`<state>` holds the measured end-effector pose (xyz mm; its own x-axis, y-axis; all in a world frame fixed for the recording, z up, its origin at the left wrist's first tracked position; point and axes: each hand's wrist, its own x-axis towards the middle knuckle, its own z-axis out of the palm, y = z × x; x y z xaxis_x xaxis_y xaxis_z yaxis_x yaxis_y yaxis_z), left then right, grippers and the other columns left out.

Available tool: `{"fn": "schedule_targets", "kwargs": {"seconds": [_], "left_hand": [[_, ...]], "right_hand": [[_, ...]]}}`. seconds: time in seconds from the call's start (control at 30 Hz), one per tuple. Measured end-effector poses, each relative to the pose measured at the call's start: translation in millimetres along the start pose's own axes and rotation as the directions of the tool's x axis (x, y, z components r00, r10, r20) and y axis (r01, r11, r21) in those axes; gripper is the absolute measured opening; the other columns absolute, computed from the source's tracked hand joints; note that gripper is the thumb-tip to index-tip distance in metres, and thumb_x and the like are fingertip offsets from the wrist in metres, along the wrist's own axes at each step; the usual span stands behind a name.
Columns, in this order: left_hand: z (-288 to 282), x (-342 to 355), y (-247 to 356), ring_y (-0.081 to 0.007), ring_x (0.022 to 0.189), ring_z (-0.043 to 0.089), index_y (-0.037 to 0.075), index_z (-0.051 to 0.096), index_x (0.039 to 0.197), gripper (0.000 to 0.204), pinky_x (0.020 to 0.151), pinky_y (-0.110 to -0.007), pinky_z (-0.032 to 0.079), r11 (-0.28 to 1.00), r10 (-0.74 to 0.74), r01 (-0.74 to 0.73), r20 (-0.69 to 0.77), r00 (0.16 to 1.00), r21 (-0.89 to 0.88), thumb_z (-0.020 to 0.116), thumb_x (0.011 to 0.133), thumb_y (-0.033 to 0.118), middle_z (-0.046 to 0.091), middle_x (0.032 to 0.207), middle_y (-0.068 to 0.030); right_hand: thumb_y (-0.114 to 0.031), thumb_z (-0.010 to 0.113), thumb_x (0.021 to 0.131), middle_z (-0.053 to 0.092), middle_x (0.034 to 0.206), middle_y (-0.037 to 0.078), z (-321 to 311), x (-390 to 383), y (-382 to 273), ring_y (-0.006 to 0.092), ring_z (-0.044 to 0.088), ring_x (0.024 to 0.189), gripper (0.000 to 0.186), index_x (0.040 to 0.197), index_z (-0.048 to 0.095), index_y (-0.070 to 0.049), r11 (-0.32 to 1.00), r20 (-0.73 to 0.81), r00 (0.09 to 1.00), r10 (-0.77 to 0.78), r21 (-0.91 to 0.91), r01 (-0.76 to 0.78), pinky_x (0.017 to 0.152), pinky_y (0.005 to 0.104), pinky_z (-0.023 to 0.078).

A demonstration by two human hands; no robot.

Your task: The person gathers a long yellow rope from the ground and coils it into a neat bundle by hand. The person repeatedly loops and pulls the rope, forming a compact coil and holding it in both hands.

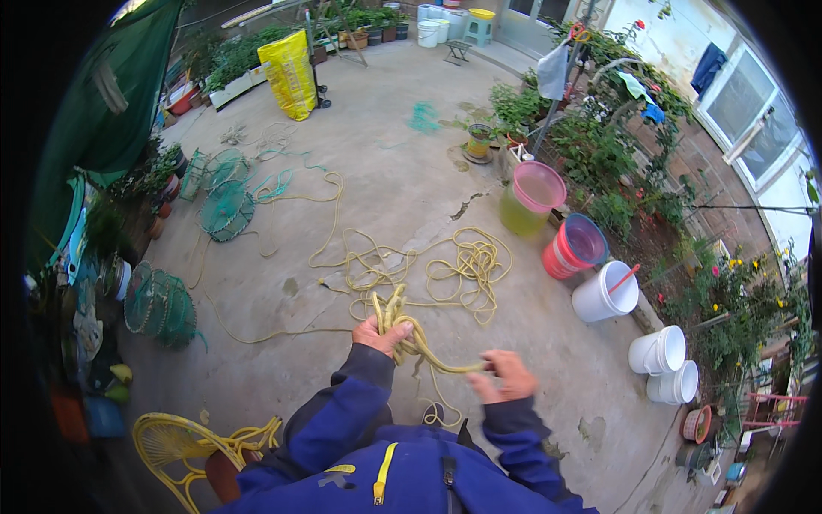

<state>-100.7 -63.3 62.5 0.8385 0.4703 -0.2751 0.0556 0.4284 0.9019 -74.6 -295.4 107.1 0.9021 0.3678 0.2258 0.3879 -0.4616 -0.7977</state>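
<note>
My left hand [381, 337] is closed round a looped bundle of pale yellow rope [396, 308] in front of my body. My right hand [503, 377], slightly blurred, grips a strand that runs rightward from the bundle, with fingers pinched at the rope. A thinner length dangles below the bundle toward my feet. More yellow rope [475, 265] lies in loose tangled loops on the concrete just beyond my hands, and long strands run off to the left toward green mesh traps [227, 210].
More mesh traps [161, 308] lie left. A yellow chair [175, 437] stands at lower left. Buckets [604, 291] line the right beside a planted bed [651, 171]. A yellow sack [287, 75] on a trolley, pots [240, 64] and a stool [477, 26] stand at the back.
</note>
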Motion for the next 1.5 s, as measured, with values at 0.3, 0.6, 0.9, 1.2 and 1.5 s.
{"fn": "schedule_targets", "kwargs": {"seconds": [0.3,0.6,0.9,1.2,1.5], "left_hand": [[4,-12,0,-0.0141,0.057,0.056,0.001,0.058,0.083,0.011,0.050,-0.026,0.047,0.994,-0.023,0.040,0.154,0.988,-0.107,0.063,0.083,0.011,0.059,0.070,-0.0064],[-17,3,14,-0.0123,0.052,0.049,0.001,0.057,0.091,0.013,0.040,-0.025,0.042,0.996,-0.093,0.093,0.021,0.995,-0.011,0.058,0.086,0.012,0.054,0.067,-0.0051],[-32,20,19,-0.0250,0.068,0.064,0.000,0.055,0.094,0.019,0.057,-0.031,0.051,0.938,-0.032,0.098,0.199,0.979,-0.331,0.058,0.087,0.018,0.061,0.077,-0.0112],[-36,11,53,-0.0304,0.098,0.060,0.000,0.050,0.115,0.038,0.070,-0.037,0.054,0.910,-0.061,0.216,0.400,0.915,-0.354,0.055,0.088,0.027,0.061,0.103,-0.0157],[-9,0,43,-0.0346,0.106,0.056,0.000,0.049,0.116,0.041,0.076,-0.042,0.053,0.838,-0.130,0.390,0.556,0.821,-0.381,0.058,0.086,0.026,0.057,0.111,-0.0202]], "right_hand": [[-0.017,0.062,0.074,0.059,0.073,0.015,55,30,-10,0.0316,0.058,0.068,0.016,0.082,0.059,-0.003,0.989,0.239,0.964,-0.119,-0.056,0.137,0.061,0.0381,0.046],[-0.014,0.054,0.078,0.053,0.058,0.015,28,42,47,0.0326,0.055,0.053,0.007,0.078,0.056,-0.007,0.893,-0.030,0.999,-0.012,-0.450,-0.003,0.050,0.0400,0.044],[-0.008,0.052,0.078,0.056,0.058,0.003,-30,26,58,0.0097,0.055,0.049,0.010,0.080,0.060,-0.002,0.954,0.033,0.960,0.279,0.101,-0.281,0.049,0.0256,0.046],[-0.017,0.061,0.072,0.064,0.077,0.012,-19,-6,77,0.0237,0.063,0.069,0.028,0.096,0.060,-0.003,0.939,0.419,0.876,0.238,-0.330,-0.097,0.064,0.0319,0.050],[-0.010,0.065,0.070,0.063,0.075,0.009,52,8,7,0.0161,0.061,0.068,0.028,0.096,0.059,-0.003,0.944,0.511,0.860,0.013,0.277,-0.179,0.062,0.0278,0.048]]}}
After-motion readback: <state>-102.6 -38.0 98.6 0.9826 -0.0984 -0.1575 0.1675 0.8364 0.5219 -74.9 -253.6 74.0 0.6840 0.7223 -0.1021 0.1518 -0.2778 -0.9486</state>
